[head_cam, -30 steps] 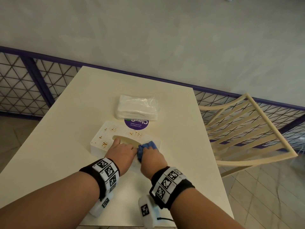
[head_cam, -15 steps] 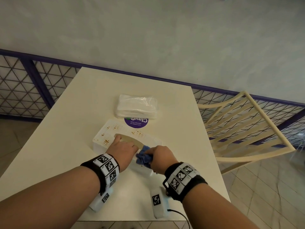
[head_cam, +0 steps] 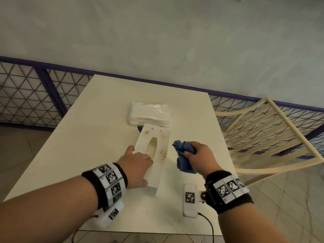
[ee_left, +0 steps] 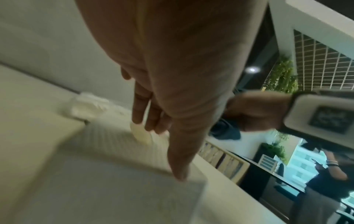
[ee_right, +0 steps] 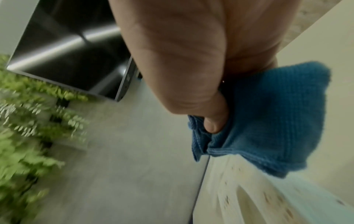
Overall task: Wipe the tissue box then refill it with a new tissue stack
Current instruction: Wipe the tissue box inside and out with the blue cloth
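Tissue box, white with gold perforations and an oval slot: lies on the cream table, long axis running away from the person, far end touching or just short of the wrapped tissue stack. Left hand: laid on the near half of the box top, fingers fairly straight and reaching toward the slot, thumb down at the near end; the left wrist view shows the fingertips at the slot's edge, so the hand steadies the box without closing round it. Right hand: just right of the box and clear of it, fingers and thumb curled tight on a bunched blue cloth; the right wrist view shows the thumb pressed into the folds with the cloth hanging above the box's right edge. Governing relation: the box lies to the left of the cloth hand, its long right side facing the cloth. Judgement: wiping appears unfinished, and a stroke along that side would run parallel to the long axis. Refill not yet begun; stack sits beyond the box, still wrapped. Cream chair: right of table.
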`<action>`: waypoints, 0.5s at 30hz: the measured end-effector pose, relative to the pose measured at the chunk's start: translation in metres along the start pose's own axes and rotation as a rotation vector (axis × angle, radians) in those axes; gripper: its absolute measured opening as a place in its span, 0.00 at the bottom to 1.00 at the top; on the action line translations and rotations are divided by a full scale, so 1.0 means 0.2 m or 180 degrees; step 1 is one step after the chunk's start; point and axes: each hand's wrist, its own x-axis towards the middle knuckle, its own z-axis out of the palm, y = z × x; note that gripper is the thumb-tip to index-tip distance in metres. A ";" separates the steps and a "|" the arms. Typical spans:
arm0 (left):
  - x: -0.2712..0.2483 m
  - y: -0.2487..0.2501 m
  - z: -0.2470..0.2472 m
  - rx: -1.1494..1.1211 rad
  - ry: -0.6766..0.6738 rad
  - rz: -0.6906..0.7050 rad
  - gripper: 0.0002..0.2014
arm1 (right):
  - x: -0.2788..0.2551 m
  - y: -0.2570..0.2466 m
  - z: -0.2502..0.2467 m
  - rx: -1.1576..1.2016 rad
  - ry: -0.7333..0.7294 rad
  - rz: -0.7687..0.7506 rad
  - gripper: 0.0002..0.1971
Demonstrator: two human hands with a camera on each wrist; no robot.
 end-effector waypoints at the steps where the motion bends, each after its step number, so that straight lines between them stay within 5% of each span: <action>1: 0.00 0.04 0.03 0.0093 -0.0095 -0.0052 0.31 | 0.00 -0.03 0.05 -0.0044 -0.0071 -0.0120 0.17; 6: 0.01 0.10 0.12 0.0003 -0.0032 -0.0380 0.29 | -0.05 -0.01 0.48 -0.1240 -0.1199 -0.0563 0.27; 15: 0.02 0.04 0.13 -0.0321 0.0053 -0.0413 0.35 | 0.46 -0.12 0.43 -0.2358 -0.1351 -0.0307 0.32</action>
